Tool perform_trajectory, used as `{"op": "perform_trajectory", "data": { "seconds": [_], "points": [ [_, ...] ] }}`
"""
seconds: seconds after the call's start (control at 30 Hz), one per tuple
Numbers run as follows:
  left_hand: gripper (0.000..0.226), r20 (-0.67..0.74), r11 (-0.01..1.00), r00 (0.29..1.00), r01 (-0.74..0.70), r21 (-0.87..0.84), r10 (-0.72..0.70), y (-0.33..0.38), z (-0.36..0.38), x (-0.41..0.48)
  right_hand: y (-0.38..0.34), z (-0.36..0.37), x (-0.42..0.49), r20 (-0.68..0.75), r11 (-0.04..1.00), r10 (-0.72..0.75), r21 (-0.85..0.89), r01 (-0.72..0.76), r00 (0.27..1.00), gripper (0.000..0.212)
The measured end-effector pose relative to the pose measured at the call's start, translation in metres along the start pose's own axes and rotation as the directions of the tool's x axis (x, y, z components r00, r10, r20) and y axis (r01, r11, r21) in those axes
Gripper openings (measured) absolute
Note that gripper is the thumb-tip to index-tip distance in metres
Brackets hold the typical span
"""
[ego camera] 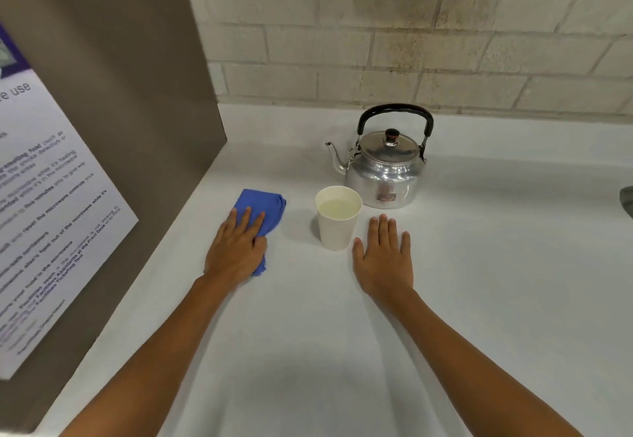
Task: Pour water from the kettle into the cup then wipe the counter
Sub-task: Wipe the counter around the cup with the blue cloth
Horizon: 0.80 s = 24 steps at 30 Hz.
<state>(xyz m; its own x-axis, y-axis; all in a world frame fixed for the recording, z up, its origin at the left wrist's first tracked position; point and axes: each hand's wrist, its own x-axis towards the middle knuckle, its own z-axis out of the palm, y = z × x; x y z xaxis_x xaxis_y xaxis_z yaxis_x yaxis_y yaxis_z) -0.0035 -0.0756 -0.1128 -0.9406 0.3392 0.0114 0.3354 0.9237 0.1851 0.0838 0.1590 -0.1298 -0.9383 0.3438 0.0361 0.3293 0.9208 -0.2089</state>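
Observation:
A shiny metal kettle with a black handle stands upright near the back of the white counter, spout pointing left. Just in front of it stands a white paper cup holding water. A folded blue cloth lies left of the cup. My left hand presses flat on the cloth's near half, thumb curled at its edge. My right hand rests flat on the counter just right of the cup, fingers spread, holding nothing.
A tall grey-brown appliance side with a printed notice walls off the left. A pale brick wall runs along the back. A grey object shows at the right edge.

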Motion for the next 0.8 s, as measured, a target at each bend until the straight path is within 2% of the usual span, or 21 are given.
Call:
{"op": "perform_trajectory", "data": {
  "seconds": [0.1,0.17,0.3,0.37,0.47,0.53,0.6,0.7,0.8],
  "points": [
    [0.053,-0.022,0.997,1.000,-0.024,-0.078,0.022,0.033,0.015,-0.035,0.001,0.001,0.001,0.000,1.000,-0.004,-0.009,0.004,1.000,0.061],
    [0.052,-0.050,0.989,0.995,-0.095,-0.109,0.090,0.045,0.023,-0.066,0.002,0.002,0.001,0.009,1.000,-0.005,-0.017,0.005,1.000,0.061],
    [0.056,-0.046,0.975,0.976,-0.216,-0.050,0.214,0.023,0.014,-0.090,0.004,0.001,0.000,0.017,1.000,-0.012,-0.020,0.013,1.000,0.061],
    [0.066,-0.026,0.989,0.990,-0.142,-0.040,0.141,0.004,0.006,-0.080,0.004,0.000,0.000,0.019,1.000,-0.011,-0.006,0.011,1.000,0.061],
    [0.051,0.014,0.997,0.999,0.034,0.067,-0.035,0.007,0.005,-0.060,0.002,0.000,0.000,0.029,1.000,-0.002,-0.002,0.002,1.000,0.062],
    [0.051,0.010,0.995,0.998,0.064,0.081,-0.065,0.029,0.012,-0.064,0.001,0.001,0.001,0.030,1.000,0.000,-0.011,0.000,1.000,0.062],
    [0.051,-0.025,0.999,1.000,0.013,0.050,-0.011,0.055,0.023,-0.079,0.001,0.002,0.001,0.028,1.000,0.002,-0.015,-0.001,1.000,0.061],
    [0.052,-0.048,0.983,0.983,-0.181,-0.011,0.180,0.085,0.026,-0.111,0.002,0.002,0.002,0.028,1.000,0.002,-0.016,-0.001,1.000,0.061],
    [0.052,-0.065,0.952,0.950,-0.304,0.028,0.306,0.067,0.013,-0.121,0.004,0.001,0.002,0.031,1.000,-0.002,-0.017,0.003,1.000,0.061]
  ]
}}
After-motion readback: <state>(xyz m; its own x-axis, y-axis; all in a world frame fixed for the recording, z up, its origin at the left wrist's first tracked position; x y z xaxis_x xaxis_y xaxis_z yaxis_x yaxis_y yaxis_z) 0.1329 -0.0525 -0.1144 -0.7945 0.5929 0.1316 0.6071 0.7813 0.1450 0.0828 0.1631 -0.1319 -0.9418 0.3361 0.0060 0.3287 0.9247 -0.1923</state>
